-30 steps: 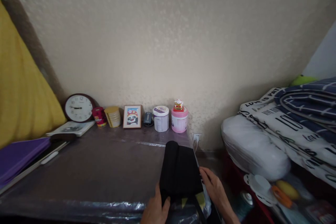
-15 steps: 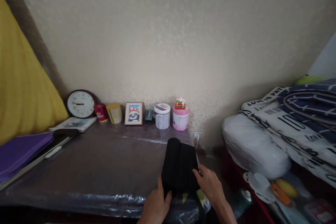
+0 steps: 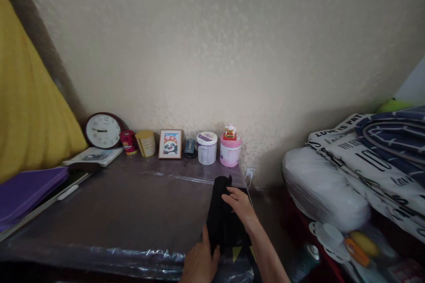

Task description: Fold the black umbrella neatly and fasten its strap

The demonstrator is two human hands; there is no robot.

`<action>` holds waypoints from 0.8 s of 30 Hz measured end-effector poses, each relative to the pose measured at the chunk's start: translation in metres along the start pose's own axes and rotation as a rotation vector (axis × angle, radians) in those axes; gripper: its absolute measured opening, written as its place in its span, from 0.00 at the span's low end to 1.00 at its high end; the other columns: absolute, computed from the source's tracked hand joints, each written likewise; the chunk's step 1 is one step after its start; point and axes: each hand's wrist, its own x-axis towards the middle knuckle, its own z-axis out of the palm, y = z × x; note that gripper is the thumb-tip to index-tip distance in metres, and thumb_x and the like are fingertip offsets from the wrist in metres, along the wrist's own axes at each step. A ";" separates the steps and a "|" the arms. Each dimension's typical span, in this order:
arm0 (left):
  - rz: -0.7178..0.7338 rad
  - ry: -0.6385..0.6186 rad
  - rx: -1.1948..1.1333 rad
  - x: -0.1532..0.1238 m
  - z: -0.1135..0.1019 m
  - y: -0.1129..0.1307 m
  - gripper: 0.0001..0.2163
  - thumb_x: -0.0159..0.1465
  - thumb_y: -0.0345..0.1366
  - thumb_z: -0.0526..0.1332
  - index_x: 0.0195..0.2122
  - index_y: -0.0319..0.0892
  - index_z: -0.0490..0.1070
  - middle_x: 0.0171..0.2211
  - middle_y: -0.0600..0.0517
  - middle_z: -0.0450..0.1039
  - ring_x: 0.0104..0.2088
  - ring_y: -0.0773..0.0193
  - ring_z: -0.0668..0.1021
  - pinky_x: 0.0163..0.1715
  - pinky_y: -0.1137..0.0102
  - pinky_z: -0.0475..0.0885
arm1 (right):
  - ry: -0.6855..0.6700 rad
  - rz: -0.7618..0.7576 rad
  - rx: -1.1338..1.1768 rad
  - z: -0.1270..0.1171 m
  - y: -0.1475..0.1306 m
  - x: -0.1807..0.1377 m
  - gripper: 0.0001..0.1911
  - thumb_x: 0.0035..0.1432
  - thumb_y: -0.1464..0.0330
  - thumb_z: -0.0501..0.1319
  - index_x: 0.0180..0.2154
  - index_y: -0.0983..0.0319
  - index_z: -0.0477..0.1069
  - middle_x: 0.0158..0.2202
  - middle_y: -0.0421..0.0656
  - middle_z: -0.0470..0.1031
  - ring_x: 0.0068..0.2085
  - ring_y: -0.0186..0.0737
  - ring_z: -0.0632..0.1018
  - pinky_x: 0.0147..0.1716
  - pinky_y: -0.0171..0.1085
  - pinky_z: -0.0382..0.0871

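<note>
Black bundle [image 3: 217, 210] beyond left hand [image 3: 200, 260], under right hand [image 3: 241, 207], in both hands' grasp

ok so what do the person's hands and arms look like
The left hand and right hand are bare, without gloves; I can make out no rings. The right forearm shows no sleeve or watch; the left forearm is out of frame.
</note>
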 end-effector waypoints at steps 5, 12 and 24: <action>-0.007 -0.004 0.024 -0.001 0.002 0.004 0.30 0.61 0.39 0.43 0.61 0.29 0.33 0.39 0.38 0.73 0.40 0.51 0.75 0.37 0.64 0.65 | -0.047 -0.004 -0.044 0.048 0.013 0.017 0.21 0.43 0.66 0.61 0.42 0.67 0.68 0.22 0.37 0.70 0.25 0.33 0.71 0.22 0.30 0.62; -0.009 -0.087 0.043 -0.003 -0.009 0.010 0.29 0.61 0.37 0.43 0.61 0.28 0.36 0.41 0.36 0.72 0.41 0.49 0.75 0.39 0.62 0.66 | -0.073 -0.048 -0.413 0.062 0.019 0.017 0.21 0.46 0.66 0.58 0.44 0.65 0.66 0.27 0.41 0.75 0.32 0.38 0.75 0.29 0.32 0.61; 0.007 -0.111 0.071 -0.004 -0.004 0.002 0.36 0.56 0.33 0.54 0.61 0.49 0.33 0.56 0.44 0.57 0.45 0.56 0.73 0.39 0.68 0.67 | -0.121 -0.044 -0.583 0.061 0.015 0.015 0.19 0.48 0.66 0.56 0.44 0.60 0.64 0.27 0.38 0.76 0.36 0.37 0.76 0.29 0.31 0.59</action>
